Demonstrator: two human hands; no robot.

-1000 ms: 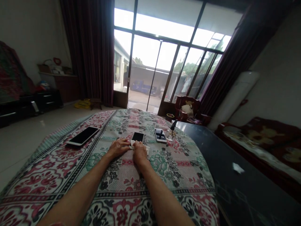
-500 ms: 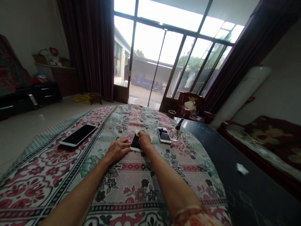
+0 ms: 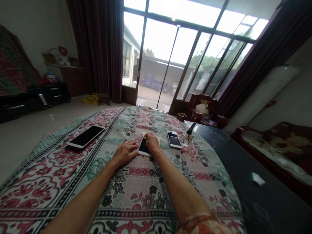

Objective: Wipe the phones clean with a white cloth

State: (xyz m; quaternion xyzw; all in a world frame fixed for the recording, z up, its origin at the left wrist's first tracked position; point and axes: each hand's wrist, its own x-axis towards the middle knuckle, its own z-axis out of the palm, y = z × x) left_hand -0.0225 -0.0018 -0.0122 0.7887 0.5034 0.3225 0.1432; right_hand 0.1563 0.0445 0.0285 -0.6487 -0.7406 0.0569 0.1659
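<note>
A white-framed smartphone (image 3: 143, 146) with a dark screen lies flat on the flowered tablecloth (image 3: 146, 182). My right hand (image 3: 151, 143) is closed and presses on the screen's upper part. White edges of a thin wipe (image 3: 144, 133) stick out around its fingers; most of it is hidden. My left hand (image 3: 125, 152) lies flat, fingers stretched out, with its fingertips at the phone's left edge. To the right, a second white phone (image 3: 174, 139) lies face up beside a clear glass bottle (image 3: 187, 139) with a black stem. A white tablet (image 3: 86, 136) lies at the left.
A dark glossy table (image 3: 226, 149) adjoins on the right, with a crumpled white tissue (image 3: 257, 178) on it. Wooden chairs (image 3: 203, 107) and a carved sofa (image 3: 280, 136) stand beyond. Glass doors (image 3: 158, 71) and purple curtains (image 3: 97, 55) are ahead.
The whole view has shifted slightly, so things appear a little further right. My right hand stays over the phone's upper part with the wipe; my left hand stays at its edge.
</note>
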